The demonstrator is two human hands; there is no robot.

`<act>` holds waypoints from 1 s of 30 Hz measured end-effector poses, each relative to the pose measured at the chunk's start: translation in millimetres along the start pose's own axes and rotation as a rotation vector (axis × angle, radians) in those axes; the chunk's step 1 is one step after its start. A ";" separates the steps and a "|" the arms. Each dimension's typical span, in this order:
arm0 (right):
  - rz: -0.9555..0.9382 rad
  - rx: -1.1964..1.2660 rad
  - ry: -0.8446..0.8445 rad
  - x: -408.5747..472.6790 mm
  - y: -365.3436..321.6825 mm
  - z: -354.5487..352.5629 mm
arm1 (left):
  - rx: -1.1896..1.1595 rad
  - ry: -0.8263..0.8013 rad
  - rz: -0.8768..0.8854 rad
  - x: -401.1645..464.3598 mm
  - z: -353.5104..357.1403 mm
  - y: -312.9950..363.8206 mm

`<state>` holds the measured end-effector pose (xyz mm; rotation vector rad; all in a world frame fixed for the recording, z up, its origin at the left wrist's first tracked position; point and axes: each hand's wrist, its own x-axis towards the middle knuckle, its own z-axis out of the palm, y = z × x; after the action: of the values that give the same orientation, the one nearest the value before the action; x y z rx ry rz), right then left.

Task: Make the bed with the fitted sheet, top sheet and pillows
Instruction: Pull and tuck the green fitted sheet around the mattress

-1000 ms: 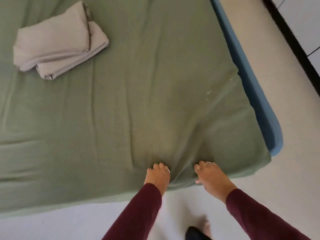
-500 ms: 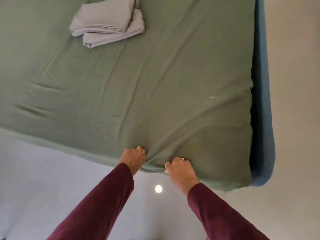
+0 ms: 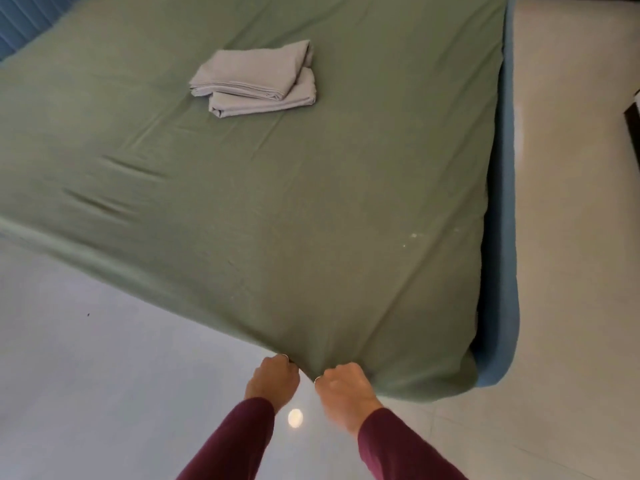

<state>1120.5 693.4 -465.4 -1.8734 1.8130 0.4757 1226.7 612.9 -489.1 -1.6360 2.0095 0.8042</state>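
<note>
A green sheet covers the whole mattress, with creases running toward its near edge. My left hand and my right hand are side by side, both fists closed on that near hem, which is drawn out past the bed toward me. Two folded grey linens lie stacked on the sheet near the far middle. No pillows are in view.
The blue bed frame runs along the right side and rounds off at the near right corner. Pale glossy floor tiles lie in front and to the right. A dark furniture edge shows at the far right.
Both hands have pulled the sheet's edge back toward me and closed into tighter fists. My view has drawn back and swung, so the folded linens now sit farther up the bed.
</note>
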 end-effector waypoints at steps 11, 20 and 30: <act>0.165 0.151 0.025 -10.2 6.6 -2.9 | -0.845 -0.042 -0.279 -7.7 18.0 32.2; 0.196 -0.033 0.105 -51.1 92.9 -15.5 | -0.212 0.015 -0.021 -29.6 -19.9 73.2; 0.281 -0.203 0.144 -67.2 255.9 -32.3 | -0.042 -0.086 0.125 -49.3 4.0 211.3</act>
<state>859.3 730.3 -427.4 -1.8289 2.2121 0.6599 1030.9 680.7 -424.5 -1.4835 2.0635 0.9512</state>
